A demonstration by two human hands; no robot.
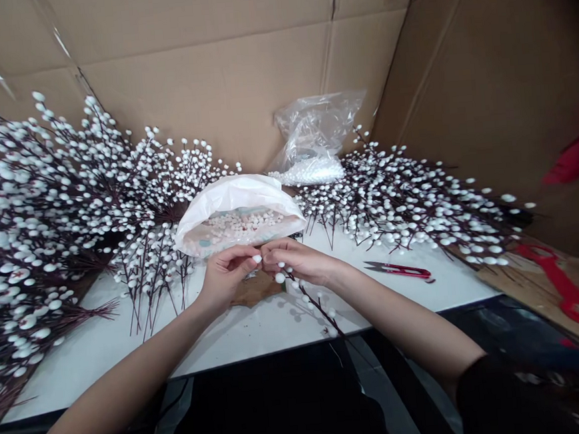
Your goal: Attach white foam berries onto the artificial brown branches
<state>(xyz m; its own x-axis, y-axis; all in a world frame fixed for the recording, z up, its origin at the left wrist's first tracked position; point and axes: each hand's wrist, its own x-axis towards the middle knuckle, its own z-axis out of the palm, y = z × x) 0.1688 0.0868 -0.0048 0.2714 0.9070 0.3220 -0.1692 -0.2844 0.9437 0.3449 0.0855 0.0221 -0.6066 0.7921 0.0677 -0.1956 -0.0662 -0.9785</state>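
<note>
My left hand [231, 275] pinches a small white berry [257, 259] between thumb and fingertip. Close against it, my right hand [295, 260] is closed on the upper end of an artificial berry branch [318, 306]. That dark stem slants down to the right past the table edge, with several white berries along it. The tip between my two hands is hidden by the fingers. Just behind them lies an open white bag [237, 189] with loose white berries [250, 224] inside. Under the hands is a brown piece [255, 292] on the white table [219, 339].
Large bunches of white berry branches [65, 168] crowd the left, more branches [408, 201] the right. A clear plastic bag [319, 124] of white beads stands behind. Red thread snips [398, 270] lie on the table, red scissors [565, 285] farther right. Cardboard walls [208, 69] enclose the back.
</note>
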